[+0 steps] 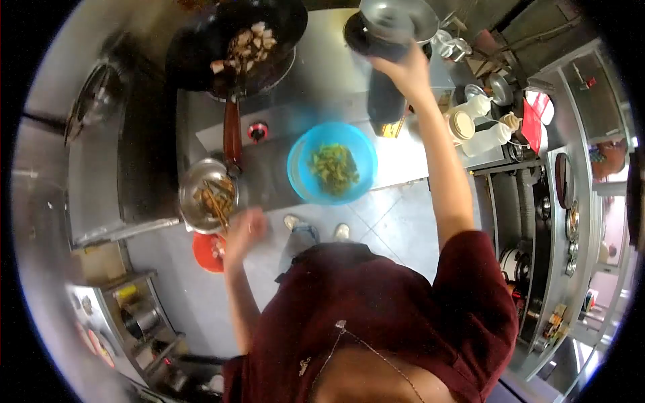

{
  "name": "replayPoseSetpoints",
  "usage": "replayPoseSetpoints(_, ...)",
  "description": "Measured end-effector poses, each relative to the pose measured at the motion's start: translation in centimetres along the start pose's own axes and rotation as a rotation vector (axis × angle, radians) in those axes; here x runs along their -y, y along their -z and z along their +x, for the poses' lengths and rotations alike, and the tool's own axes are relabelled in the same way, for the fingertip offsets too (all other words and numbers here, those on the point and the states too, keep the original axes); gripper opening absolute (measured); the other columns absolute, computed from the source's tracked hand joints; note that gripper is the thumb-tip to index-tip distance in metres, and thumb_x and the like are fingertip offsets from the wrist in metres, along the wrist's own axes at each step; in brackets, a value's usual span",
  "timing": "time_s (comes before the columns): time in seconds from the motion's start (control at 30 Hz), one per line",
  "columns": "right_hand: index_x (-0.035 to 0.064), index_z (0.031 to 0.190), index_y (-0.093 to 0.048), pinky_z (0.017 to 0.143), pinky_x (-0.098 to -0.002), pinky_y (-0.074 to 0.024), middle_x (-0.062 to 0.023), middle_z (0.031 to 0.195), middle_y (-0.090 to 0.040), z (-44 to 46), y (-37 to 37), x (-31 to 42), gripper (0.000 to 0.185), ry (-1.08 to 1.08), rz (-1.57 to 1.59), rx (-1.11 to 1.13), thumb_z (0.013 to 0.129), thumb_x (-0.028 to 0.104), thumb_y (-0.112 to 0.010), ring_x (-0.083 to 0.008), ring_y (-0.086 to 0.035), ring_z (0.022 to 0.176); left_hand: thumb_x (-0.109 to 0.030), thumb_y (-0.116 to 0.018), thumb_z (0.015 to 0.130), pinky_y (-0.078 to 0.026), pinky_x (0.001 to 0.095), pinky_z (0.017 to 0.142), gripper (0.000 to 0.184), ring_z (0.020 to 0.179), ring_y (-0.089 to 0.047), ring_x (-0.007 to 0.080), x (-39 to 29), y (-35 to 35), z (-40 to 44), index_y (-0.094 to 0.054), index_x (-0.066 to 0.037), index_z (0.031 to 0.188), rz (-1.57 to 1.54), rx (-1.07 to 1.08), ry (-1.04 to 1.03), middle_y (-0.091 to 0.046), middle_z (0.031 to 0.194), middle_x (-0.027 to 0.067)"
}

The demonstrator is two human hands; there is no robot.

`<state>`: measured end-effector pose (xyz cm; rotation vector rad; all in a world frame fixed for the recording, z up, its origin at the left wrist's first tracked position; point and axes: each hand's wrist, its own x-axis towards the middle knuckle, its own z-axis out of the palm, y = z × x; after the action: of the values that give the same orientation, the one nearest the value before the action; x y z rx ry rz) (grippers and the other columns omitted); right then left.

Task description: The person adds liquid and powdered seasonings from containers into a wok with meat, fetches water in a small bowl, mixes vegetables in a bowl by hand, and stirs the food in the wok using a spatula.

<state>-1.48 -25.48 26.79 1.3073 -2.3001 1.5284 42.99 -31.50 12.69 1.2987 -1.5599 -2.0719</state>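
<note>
My right hand (406, 72) is stretched far forward beside a dark bottle (386, 97) with a yellow label, just below a steel pan (420, 17) at the back. Blur and a dark shape at its fingers hide whether it grips anything. My left hand (247, 232), smeared by motion, is beside a steel bowl (191, 213) of browned strips. A blue bowl (295, 178) of chopped greens sits on the counter between my arms. Diced pale pieces (252, 43) lie in a black wok (285, 20), whose brown wooden handle (232, 131) points toward me.
Several squeeze bottles (487, 139) and a jar (461, 125) stand along the right side. A red bowl (205, 252) is below the steel bowl. Shelves line the lower left (151, 322) and the right (521, 235). A red-topped knob (257, 131) is beside the wok handle.
</note>
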Motion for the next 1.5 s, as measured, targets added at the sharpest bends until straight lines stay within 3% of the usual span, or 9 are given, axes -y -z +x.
replayPoseSetpoints(0.3, -0.0022, 0.114, -0.039, 0.083, -0.0329, -0.0419, -0.0170, 0.097, -0.058, -18.9, 5.2, -10.2, 0.068, -0.296, -0.017, -0.414, 0.060, 0.016, -0.075, -0.0244, -0.057, 0.092, -0.029, -0.054, 0.085, -0.046, 0.0213, 0.048, 0.030, 0.060, -0.055, 0.0137, -1.4, -1.5, 25.6, -0.053, -0.001, 0.093, -0.805, -0.201, 0.131, -0.056, 0.077, 0.0068)
replayPoseSetpoints(0.63, -0.0074, 0.105, -0.048, 0.079, -0.0302, -0.0433, -0.0181, 0.102, -0.055, -26.3, 7.1, -17.0, 0.050, -0.602, -0.048, -0.136, 0.067, 0.015, -0.072, -0.0222, -0.055, 0.091, -0.031, -0.060, 0.078, -0.047, 0.0274, 0.049, 0.032, 0.057, -0.054, 0.0164, -3.5, -4.1, 21.7, -0.051, -0.009, 0.099, -0.398, -0.370, 0.201, -0.052, 0.067, 0.0050)
replayPoseSetpoints(0.8, -0.0036, 0.095, -0.055, 0.066, -0.0269, -0.0461, -0.0145, 0.078, -0.061, -12.3, 1.0, 6.8, 0.020, -0.134, 0.175, 0.015, 0.080, 0.009, -0.058, -0.0188, -0.059, 0.071, -0.027, -0.048, 0.085, -0.045, 0.0263, 0.065, 0.029, 0.074, -0.055, 0.0152, -4.3, -0.1, 12.6, -0.051, -0.005, 0.103, -0.579, 0.018, -0.085, -0.055, 0.089, 0.0060)
replayPoseSetpoints(0.97, -0.0026, 0.099, -0.048, 0.065, -0.0434, -0.0467, -0.0209, 0.070, -0.060, 1.2, -17.5, 16.0, 0.061, 0.144, -0.513, 0.539, 0.076, 0.054, -0.051, -0.0378, -0.059, 0.072, -0.022, -0.047, 0.085, -0.044, 0.0248, 0.065, 0.027, 0.076, -0.054, 0.0130, -10.2, 4.0, 4.0, -0.053, -0.003, 0.103, -0.382, -0.053, -0.073, -0.058, 0.093, 0.0066)
replayPoseSetpoints(1.07, -0.0074, 0.093, -0.051, 0.062, -0.0409, -0.0493, -0.0225, 0.075, -0.060, 4.6, -21.9, 15.9, 0.046, -0.232, -0.513, 1.141, 0.066, 0.028, -0.062, -0.0360, -0.061, 0.068, -0.023, -0.048, 0.085, -0.044, 0.0246, 0.068, 0.026, 0.076, -0.053, 0.0119, -10.3, 9.7, 1.7, -0.055, -0.003, 0.101, -0.321, -0.156, -0.107, -0.058, 0.092, 0.0060)
replayPoseSetpoints(1.13, -0.0133, 0.088, -0.050, 0.063, -0.0403, -0.0509, -0.0245, 0.079, -0.058, 5.0, -22.3, 14.2, 0.038, 0.054, -0.611, 1.083, 0.069, 0.019, -0.056, -0.0323, -0.062, 0.069, -0.023, -0.049, 0.085, -0.043, 0.0246, 0.069, 0.026, 0.077, -0.053, 0.0114, -9.2, 13.8, 1.0, -0.055, -0.003, 0.100, -0.364, -0.236, -0.144, -0.058, 0.091, 0.0057)
replayPoseSetpoints(1.2, -0.0133, 0.084, -0.053, 0.063, -0.0393, -0.0512, -0.0239, 0.074, -0.059, 6.9, -21.5, 17.1, 0.032, -0.263, -0.735, 0.943, 0.067, 0.014, -0.055, -0.0322, -0.062, 0.070, -0.023, -0.049, 0.085, -0.042, 0.0250, 0.070, 0.025, 0.076, -0.052, 0.0110, -9.9, 17.0, 0.3, -0.056, -0.003, 0.099, -0.371, -0.297, -0.127, -0.058, 0.087, 0.0048)
replayPoseSetpoints(1.4, -0.0027, 0.075, -0.062, 0.061, -0.0382, -0.0514, -0.0193, 0.073, -0.061, 16.5, -19.9, 18.2, 0.013, 0.781, -1.328, 0.923, 0.065, 0.004, -0.058, -0.0296, -0.062, 0.072, -0.021, -0.048, 0.086, -0.042, 0.0242, 0.069, 0.020, 0.071, -0.050, 0.0092, -9.9, 22.3, 2.0, -0.055, -0.004, 0.094, -0.436, -0.386, -0.201, -0.056, 0.081, 0.0024)
replayPoseSetpoints(1.5, -0.0028, 0.076, -0.061, 0.048, -0.0360, -0.0491, -0.0163, 0.066, -0.059, 17.5, -14.9, 21.3, 0.016, 0.449, -1.351, 1.117, 0.066, 0.009, -0.058, -0.0253, -0.059, 0.057, -0.019, -0.048, 0.086, -0.041, 0.0211, 0.067, 0.018, 0.068, -0.047, 0.0068, -8.8, 22.6, 1.7, -0.056, -0.004, 0.092, -0.533, -0.497, -0.210, -0.054, 0.079, 0.0010)
